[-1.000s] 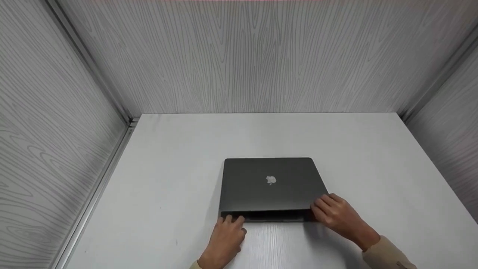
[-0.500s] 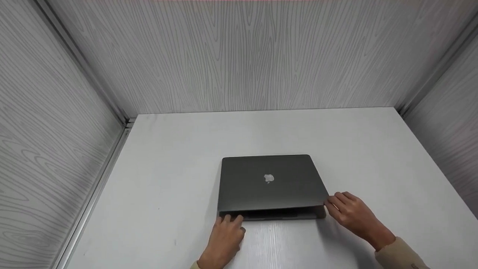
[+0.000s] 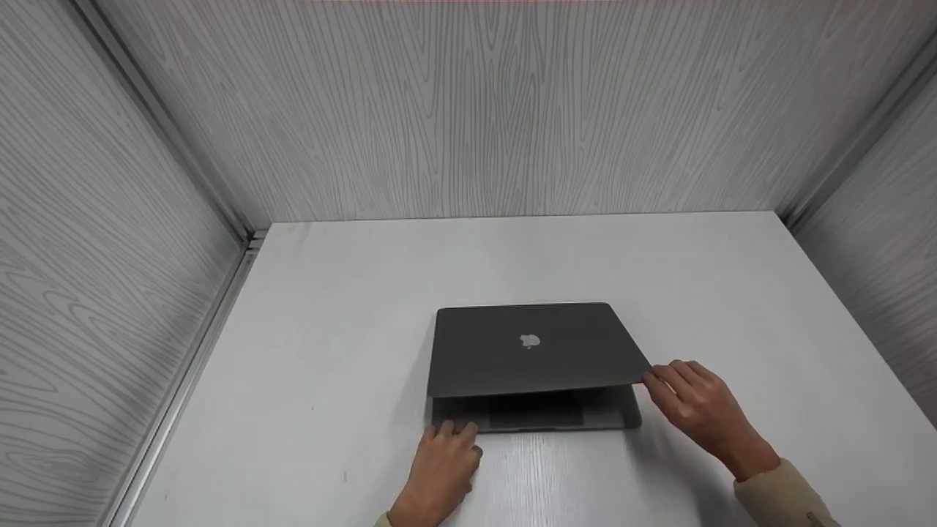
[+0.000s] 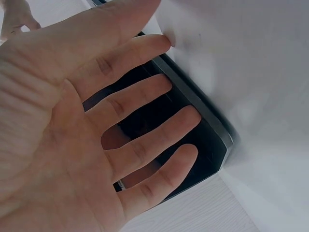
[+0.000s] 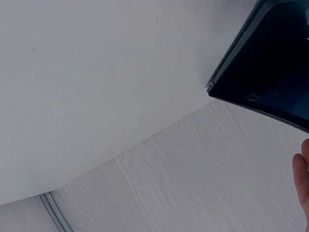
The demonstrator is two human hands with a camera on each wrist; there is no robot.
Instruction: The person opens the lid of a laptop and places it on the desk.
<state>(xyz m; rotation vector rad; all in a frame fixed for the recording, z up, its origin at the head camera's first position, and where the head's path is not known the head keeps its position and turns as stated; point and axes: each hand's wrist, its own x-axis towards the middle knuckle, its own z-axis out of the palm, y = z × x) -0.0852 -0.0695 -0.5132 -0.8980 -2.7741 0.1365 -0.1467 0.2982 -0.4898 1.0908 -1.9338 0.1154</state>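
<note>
A dark grey laptop (image 3: 534, 351) with a pale apple logo lies near the front of the white table, its lid raised part way and the keyboard base (image 3: 534, 417) showing beneath. My right hand (image 3: 692, 402) pinches the lid's front right corner between thumb and fingers. At the base's front left edge, my left hand (image 3: 439, 465) rests its spread, nearly straight fingertips. The left wrist view shows the palm and loose fingers (image 4: 140, 150) against the dark laptop edge. In the right wrist view the glossy screen (image 5: 275, 67) is at upper right, and only some fingers show.
The white table (image 3: 329, 329) extends around the laptop on all sides. Wood-grain panels stand behind it (image 3: 476, 110) and at left (image 3: 95, 278) and right. A metal rail (image 3: 183, 380) runs along the left side of the table.
The lid's front edge has risen and the gap over the keyboard has widened. My right hand has shifted out to the lid's corner and then up with it. My left hand has stayed put.
</note>
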